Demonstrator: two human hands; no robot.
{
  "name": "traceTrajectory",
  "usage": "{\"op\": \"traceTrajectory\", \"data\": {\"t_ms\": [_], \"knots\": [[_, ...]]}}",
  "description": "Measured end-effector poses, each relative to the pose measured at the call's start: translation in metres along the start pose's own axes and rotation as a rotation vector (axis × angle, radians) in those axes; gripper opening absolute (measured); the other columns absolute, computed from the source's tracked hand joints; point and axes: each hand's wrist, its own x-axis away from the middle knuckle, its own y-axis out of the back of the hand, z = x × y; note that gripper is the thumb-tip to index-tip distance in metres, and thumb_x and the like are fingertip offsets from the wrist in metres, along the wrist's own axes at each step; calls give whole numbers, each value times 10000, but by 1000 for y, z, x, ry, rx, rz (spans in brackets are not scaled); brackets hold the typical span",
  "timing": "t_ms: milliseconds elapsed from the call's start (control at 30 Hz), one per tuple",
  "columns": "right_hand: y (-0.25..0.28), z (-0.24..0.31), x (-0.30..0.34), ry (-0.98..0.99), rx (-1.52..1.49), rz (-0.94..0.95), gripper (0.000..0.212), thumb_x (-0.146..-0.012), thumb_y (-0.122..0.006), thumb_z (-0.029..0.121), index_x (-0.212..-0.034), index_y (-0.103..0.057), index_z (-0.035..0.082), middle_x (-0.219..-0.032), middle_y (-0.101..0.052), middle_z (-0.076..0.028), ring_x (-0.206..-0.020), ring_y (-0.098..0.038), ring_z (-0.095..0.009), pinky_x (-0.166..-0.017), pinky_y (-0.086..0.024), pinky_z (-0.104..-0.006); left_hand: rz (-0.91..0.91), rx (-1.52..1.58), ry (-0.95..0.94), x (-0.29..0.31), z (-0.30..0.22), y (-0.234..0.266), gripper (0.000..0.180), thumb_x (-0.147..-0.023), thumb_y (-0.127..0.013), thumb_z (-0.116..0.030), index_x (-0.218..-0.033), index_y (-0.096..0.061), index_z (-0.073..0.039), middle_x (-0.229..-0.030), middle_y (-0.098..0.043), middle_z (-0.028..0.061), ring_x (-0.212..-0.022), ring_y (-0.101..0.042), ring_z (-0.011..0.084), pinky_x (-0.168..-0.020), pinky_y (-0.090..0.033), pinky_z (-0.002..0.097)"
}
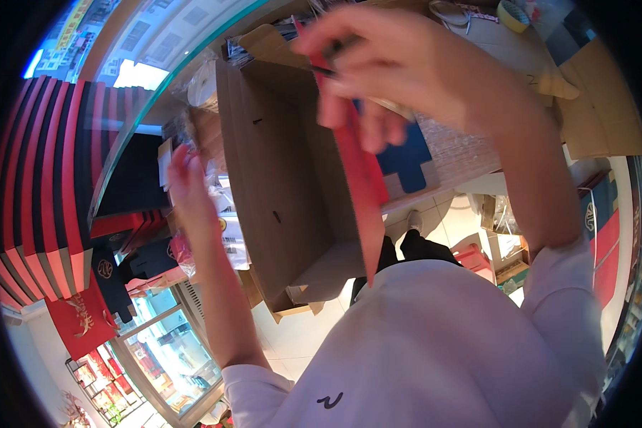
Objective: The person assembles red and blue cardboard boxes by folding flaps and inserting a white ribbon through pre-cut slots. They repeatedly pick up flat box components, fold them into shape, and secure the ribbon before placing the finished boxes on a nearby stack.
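My right hand (389, 68) is raised at the top, blurred, its fingers closed about a thin red cardboard sheet (360, 189). The sheet stands nearly edge-on and slants down toward my body. Small dark marks show near those fingers; what they are I cannot make out. Just left of the sheet is an open brown cardboard box (285, 164), its inside bare with two dark slits in a wall. My left hand (190, 182), slightly blurred, is beyond the box's left side with fingers apart, near plastic-wrapped packets (230, 228). It holds nothing that I can see.
A dark blue cut-out card (406, 157) lies on the table (464, 153) at right. Stacked red and black boxes (43, 178) stand at left beside a glass pane (132, 107). Brown cardboard (599, 100) and a yellow bowl (513, 16) are at the far right.
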Motion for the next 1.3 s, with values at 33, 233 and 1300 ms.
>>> {"op": "traceTrajectory", "data": {"t_ms": [33,233,1300], "knots": [[7,-4,25,-43,-85,-72,256,-874,-472,90,-1113,-482,-2,-827,-640,-119,-550,-609,-139,-475,-474,-224,-49,-21,-70,12,-35,0,340,-896,-485,-207,-1173,-491,-10,-1186,-527,134,-1073,-516,204,-904,-412,280],[15,-102,111,-174,-361,-460,208,-899,-494,122,-1025,-546,-35,-809,-637,-114,-503,-550,-96,-433,-416,-197,518,-142,-270,127,-134,-13,448,-870,-520,-202,-1226,-416,51,-1138,-563,156,-1048,-564,209,-820,-459,282],[-130,-154,62,256,31,-426,78,-816,-558,76,-832,-588,6,-723,-585,-128,-642,-586,-266,-542,-449,-320,754,-24,674,105,-108,-48,342,-785,-487,-79,-1105,-507,40,-975,-579,84,-854,-544,126,-780,-430,265]]}}
